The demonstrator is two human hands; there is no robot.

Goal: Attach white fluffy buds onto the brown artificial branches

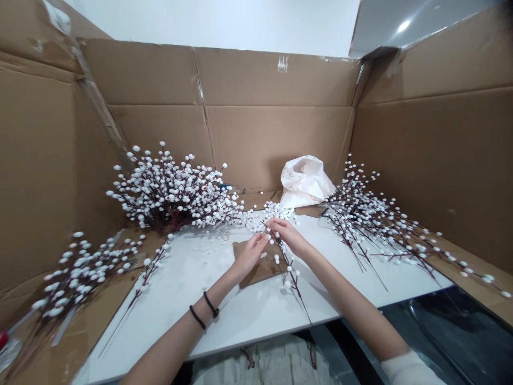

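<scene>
My left hand [249,254] and my right hand [287,235] meet over the middle of a white tabletop [224,305]. Both pinch a thin dark-red branch [292,275] studded with small white balls, its stem running back toward me. The right hand grips the branch near its top; the left fingertips close on it from the left, beside a heap of loose white balls [266,214]. A brown piece of card [260,264] lies under the hands. Two dark bands circle my left wrist.
A large bundle of white-balled branches [172,190] stands at back left, another [80,272] lies at near left, and a spread of branches [380,222] lies at right. A white plastic bag [304,182] sits at the back. Cardboard walls [276,133] enclose the table.
</scene>
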